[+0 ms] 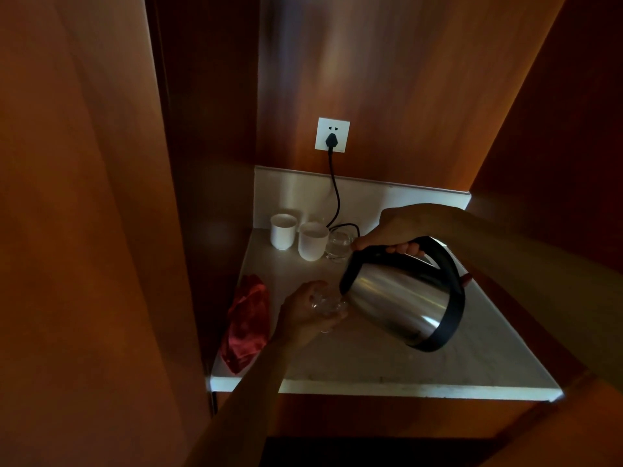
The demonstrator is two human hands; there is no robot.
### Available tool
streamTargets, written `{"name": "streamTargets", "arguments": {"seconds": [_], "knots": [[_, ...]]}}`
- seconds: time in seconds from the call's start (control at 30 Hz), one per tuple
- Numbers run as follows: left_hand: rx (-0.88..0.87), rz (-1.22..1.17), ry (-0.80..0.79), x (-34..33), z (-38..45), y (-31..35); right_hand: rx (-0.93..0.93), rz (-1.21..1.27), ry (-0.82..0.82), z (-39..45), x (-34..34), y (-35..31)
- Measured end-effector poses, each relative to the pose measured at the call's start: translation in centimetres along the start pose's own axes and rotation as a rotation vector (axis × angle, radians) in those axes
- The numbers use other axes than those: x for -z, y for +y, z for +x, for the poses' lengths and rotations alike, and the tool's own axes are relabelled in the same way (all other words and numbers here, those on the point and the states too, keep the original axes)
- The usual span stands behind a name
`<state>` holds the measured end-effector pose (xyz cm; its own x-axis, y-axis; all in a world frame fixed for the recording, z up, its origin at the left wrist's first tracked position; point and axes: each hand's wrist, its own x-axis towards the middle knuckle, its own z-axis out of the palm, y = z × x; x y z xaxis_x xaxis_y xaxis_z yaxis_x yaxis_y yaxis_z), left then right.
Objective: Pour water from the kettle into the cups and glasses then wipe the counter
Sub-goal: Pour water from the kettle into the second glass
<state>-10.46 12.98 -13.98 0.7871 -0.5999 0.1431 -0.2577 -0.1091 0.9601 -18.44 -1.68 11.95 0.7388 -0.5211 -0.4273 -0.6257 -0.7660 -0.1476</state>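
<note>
A crumpled red cloth [247,323], soft and folded on itself, is seen at the far left of the pale, stone-like surface [371,362], well to the left of the kettle [403,298]. Just left of the kettle, a clear glass [325,306] is held by the left hand [303,316]; its fingers [332,320] are curled round the glass from below and from the left, so that the glass lies within them, tilted toward the kettle's rim. Whether water is running is not to be told in the dim light. Behind and left of the kettle, two plain white cylindrical cups [283,230] [312,241] are stood side by side, with a second clear glass [338,244] just to their right. The kettle itself, a rounded body of brushed steel with a black lid, handle and base ring, is tipped steeply to the left, with its mouth close above the held glass. Its black handle is gripped from above by the right hand [391,234], whose fingers [404,248] are wrapped closed about it. Behind the kettle, a black cord [335,193] is plugged into a white wall socket [332,135] on the wooden panel.
</note>
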Motion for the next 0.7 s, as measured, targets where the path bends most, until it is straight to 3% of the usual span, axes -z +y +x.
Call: {"name": "streamTargets", "arguments": {"seconds": [0.7], "knots": [[0.014, 0.061, 0.021, -0.01, -0.22, 0.76, -0.009, -0.007, -0.003, 0.19, 0.06, -0.33]]}}
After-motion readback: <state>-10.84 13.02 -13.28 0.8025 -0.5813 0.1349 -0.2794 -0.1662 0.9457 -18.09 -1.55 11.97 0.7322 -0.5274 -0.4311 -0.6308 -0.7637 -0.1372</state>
